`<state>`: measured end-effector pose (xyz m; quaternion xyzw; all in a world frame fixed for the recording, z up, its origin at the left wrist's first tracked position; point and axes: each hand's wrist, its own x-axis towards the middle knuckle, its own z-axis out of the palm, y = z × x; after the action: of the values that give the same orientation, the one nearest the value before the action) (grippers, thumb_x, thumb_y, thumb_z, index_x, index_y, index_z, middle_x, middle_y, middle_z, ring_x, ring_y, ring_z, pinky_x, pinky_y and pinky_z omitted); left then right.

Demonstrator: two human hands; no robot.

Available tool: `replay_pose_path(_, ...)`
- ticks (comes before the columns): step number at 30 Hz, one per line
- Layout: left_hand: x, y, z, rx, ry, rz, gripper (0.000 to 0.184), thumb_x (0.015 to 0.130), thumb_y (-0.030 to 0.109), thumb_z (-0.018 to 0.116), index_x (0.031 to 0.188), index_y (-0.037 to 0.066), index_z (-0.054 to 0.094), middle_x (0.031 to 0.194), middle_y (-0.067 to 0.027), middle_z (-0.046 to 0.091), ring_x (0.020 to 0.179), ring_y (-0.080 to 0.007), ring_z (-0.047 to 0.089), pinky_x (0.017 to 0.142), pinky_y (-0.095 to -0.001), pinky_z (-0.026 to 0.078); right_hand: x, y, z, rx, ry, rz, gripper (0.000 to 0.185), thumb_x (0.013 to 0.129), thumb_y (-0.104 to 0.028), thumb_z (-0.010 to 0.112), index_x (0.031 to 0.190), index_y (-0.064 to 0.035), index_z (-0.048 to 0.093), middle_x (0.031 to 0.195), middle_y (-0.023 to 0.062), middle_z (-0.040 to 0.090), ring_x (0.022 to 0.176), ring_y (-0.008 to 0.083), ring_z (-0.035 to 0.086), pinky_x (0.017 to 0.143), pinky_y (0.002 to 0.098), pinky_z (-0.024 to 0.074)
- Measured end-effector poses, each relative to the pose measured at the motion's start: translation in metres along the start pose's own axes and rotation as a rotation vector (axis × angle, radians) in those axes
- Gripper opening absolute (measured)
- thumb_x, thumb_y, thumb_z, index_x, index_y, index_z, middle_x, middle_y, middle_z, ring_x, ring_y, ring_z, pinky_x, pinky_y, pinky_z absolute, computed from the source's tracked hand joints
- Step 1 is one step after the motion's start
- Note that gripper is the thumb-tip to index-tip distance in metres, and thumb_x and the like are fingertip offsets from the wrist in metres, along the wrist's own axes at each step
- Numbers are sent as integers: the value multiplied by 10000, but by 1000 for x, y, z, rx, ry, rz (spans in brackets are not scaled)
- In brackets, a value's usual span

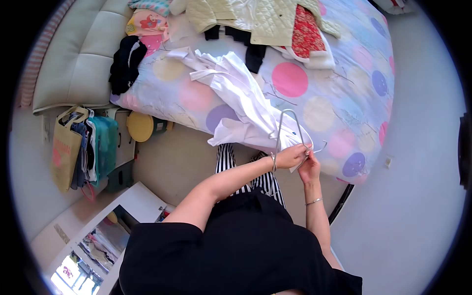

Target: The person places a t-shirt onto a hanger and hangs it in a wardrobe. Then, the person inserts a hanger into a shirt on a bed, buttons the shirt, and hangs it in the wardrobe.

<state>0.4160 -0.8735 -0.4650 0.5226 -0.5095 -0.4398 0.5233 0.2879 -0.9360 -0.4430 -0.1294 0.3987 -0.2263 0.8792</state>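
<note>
A white shirt (pixel 241 96) lies stretched over the near edge of the bed, its near end reaching up to my hands. My left hand (pixel 293 156) is closed at the shirt's near end, beside a grey wire hanger (pixel 281 129) whose long loop stands up above the fingers. Right beside it, my right hand (pixel 309 167) is closed too, its fingertips pinched against the same corner of white cloth. The hanger's hooked end sticks out to the right of my hands. Which fingers bear on the hanger and which on the cloth is hard to make out.
The bed (pixel 318 112) has a dotted cover and carries a cream quilted jacket (pixel 275 24), a red patterned garment (pixel 308 37) and black clothing (pixel 127 64). Bags of clothes (pixel 69 152), a yellow-lidded bin (pixel 140 127) and a white shelf unit (pixel 142 201) stand at the left.
</note>
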Motion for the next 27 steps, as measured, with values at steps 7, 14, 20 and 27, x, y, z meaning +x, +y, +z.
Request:
replay_pose_path(7, -8, -21, 50, 38, 280, -196, 269, 890, 93, 442, 1123, -5, 537, 992, -148, 604, 733, -170, 646, 664, -278, 515, -40, -55, -53, -82, -45, -181, 159, 886, -168, 506, 815, -42, 571, 831, 24, 562, 829, 134, 502, 805, 267, 371)
replay_pose_path(14, 26, 4, -48, 498, 315, -188, 181, 839, 108, 496, 968, 64, 616, 943, -123, 616, 847, -313, 591, 723, -388, 477, -96, -147, -3, -835, -180, -316, 301, 854, -306, 520, 701, -51, 567, 715, -5, 520, 799, 97, 450, 734, 228, 301)
replay_pose_path(20, 107, -40, -44, 303, -227, -161, 502, 776, 9, 472, 1254, 160, 490, 1101, -143, 588, 941, -288, 581, 818, -348, 457, -145, -206, 59, -1108, -163, -410, 309, 850, -298, 523, 701, -34, 579, 717, 1, 529, 729, 104, 450, 715, 234, 321)
replay_pose_path(27, 145, -97, 41, 206, -995, 30, 427, 743, 105, 523, 1168, 114, 561, 1109, -153, 600, 1037, -298, 550, 873, -340, 414, -226, -267, 111, -1378, -186, -499, 274, 851, -252, 546, 696, -28, 575, 676, 1, 522, 677, 96, 440, 612, 254, 333)
